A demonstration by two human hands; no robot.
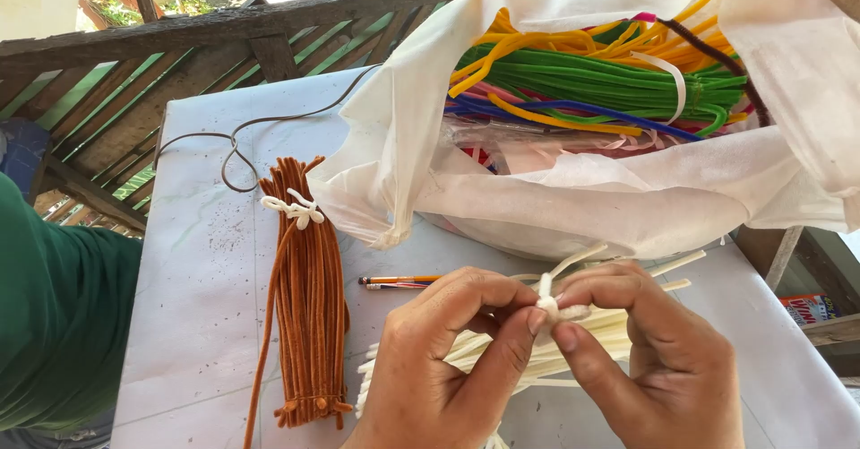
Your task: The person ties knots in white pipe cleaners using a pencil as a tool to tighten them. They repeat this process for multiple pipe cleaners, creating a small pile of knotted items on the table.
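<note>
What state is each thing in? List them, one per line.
Left hand: pinching the tie.
Right hand: pinching the tie.
White pipe cleaners: bundled, held.
Brown pipe cleaners: tied, lying flat.
White bag: open, filled with coloured pipe cleaners.
Pencils: lying flat.

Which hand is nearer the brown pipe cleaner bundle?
Left. The left hand sits just right of the brown pipe cleaner bundle; the right hand lies farther right, beyond it.

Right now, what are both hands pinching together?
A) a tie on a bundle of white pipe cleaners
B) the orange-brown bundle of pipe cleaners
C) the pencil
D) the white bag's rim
A: the left hand and right hand meet at the tie on the white pipe cleaners.
</note>
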